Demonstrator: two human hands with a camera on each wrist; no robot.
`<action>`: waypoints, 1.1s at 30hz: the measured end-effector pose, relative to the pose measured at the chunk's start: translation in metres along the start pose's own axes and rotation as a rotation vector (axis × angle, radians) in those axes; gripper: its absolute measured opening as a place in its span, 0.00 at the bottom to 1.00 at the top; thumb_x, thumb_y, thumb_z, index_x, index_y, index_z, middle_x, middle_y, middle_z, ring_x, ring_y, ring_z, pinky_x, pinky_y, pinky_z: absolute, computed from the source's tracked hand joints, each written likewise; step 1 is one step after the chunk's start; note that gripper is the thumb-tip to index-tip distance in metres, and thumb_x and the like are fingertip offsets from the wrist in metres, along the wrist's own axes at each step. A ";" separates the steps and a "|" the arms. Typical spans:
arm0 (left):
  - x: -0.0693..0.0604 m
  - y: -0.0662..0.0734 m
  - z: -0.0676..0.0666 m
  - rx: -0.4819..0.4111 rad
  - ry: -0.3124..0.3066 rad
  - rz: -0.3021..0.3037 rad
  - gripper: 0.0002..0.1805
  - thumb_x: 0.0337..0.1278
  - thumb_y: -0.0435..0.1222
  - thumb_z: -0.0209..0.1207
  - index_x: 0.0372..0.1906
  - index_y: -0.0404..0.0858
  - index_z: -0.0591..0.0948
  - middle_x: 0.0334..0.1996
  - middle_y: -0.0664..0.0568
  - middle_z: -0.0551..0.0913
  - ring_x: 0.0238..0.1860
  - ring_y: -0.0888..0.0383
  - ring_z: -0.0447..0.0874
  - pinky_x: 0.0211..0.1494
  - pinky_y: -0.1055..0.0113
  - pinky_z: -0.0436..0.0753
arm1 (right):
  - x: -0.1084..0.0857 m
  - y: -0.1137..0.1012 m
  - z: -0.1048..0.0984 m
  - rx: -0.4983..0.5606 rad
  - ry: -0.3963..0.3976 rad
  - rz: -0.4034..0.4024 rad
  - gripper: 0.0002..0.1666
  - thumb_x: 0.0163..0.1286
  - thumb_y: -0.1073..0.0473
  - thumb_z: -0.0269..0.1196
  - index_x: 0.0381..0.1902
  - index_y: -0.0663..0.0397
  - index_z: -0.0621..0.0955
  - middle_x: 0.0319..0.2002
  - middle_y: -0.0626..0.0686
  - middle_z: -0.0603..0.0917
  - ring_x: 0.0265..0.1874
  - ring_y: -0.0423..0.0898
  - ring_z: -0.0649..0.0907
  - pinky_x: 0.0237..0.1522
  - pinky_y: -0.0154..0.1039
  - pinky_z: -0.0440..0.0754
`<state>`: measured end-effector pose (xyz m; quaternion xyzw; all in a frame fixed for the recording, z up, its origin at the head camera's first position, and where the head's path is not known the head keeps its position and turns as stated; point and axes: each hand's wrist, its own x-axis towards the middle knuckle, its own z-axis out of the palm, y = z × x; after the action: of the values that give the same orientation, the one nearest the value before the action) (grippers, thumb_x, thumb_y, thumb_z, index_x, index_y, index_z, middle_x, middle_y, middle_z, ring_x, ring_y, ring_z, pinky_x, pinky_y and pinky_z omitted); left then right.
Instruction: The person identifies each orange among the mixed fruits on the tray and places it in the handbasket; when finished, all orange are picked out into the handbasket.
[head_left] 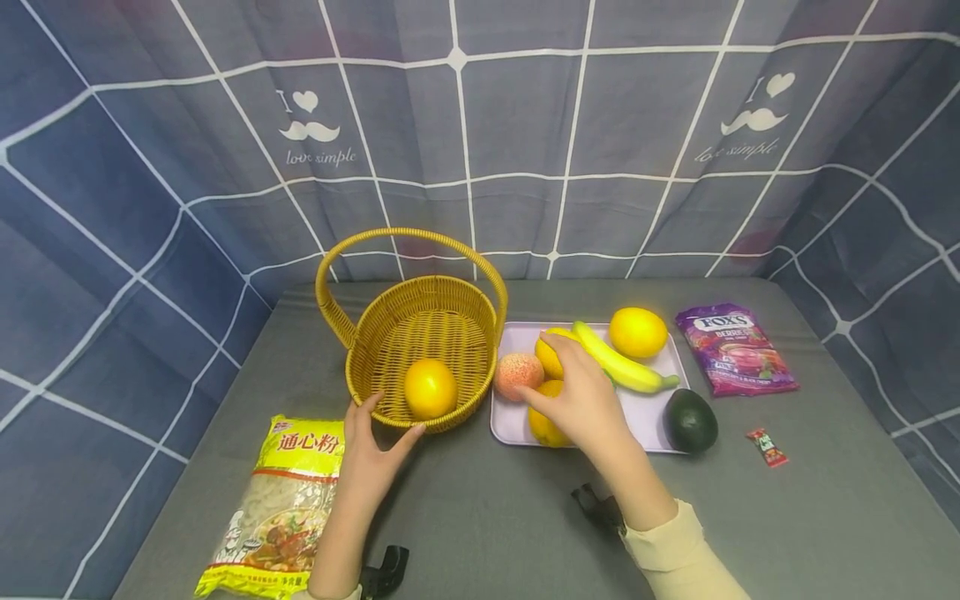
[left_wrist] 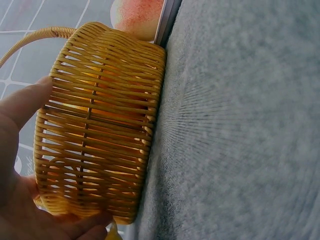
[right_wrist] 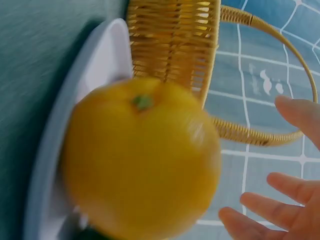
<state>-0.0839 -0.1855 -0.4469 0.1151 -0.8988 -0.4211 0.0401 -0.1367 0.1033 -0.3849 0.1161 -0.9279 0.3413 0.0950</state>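
Observation:
A yellow wicker basket holds one orange. My left hand rests spread against its front, and the left wrist view shows the thumb touching the rim of the basket. My right hand hovers over the pale tray, thumb and fingers apart, holding nothing. Beneath and beside it lie an orange, another yellow-orange fruit, a speckled peach and a banana. In the right wrist view a large orange stands clear of the right hand's fingers.
A yellow fruit sits at the tray's back right, a dark green avocado at its front right corner. Further right are a purple candy bag and a small red wrapped candy. A yellow pasta bag lies left of my left arm.

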 end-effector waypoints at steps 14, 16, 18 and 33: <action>-0.001 0.001 0.000 0.005 0.015 0.014 0.48 0.49 0.60 0.65 0.72 0.45 0.58 0.74 0.34 0.42 0.72 0.33 0.47 0.62 0.33 0.60 | -0.027 0.023 0.005 -0.094 -0.077 0.100 0.45 0.52 0.40 0.72 0.63 0.56 0.73 0.58 0.61 0.77 0.54 0.60 0.77 0.55 0.59 0.72; -0.001 0.000 0.001 0.005 0.018 0.015 0.48 0.49 0.60 0.65 0.71 0.45 0.58 0.74 0.35 0.43 0.72 0.34 0.46 0.62 0.33 0.60 | -0.028 0.024 0.008 -0.105 -0.073 0.093 0.45 0.52 0.40 0.73 0.62 0.56 0.73 0.57 0.60 0.77 0.54 0.60 0.77 0.55 0.58 0.72; 0.000 0.000 0.001 0.008 0.018 0.015 0.49 0.49 0.61 0.65 0.72 0.45 0.58 0.74 0.34 0.43 0.72 0.34 0.47 0.62 0.33 0.60 | -0.030 0.025 0.011 -0.114 -0.063 0.084 0.45 0.51 0.40 0.73 0.62 0.56 0.74 0.56 0.60 0.78 0.53 0.60 0.77 0.54 0.58 0.72; 0.001 -0.001 0.001 0.006 0.012 0.011 0.49 0.48 0.61 0.66 0.71 0.46 0.58 0.74 0.35 0.43 0.72 0.34 0.47 0.62 0.34 0.61 | -0.035 0.024 0.024 -0.175 -0.015 0.042 0.45 0.45 0.42 0.77 0.58 0.58 0.76 0.56 0.59 0.77 0.51 0.59 0.76 0.48 0.58 0.76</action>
<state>-0.0845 -0.1856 -0.4488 0.1129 -0.9004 -0.4174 0.0475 -0.1121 0.1105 -0.4266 0.0902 -0.9571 0.2600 0.0908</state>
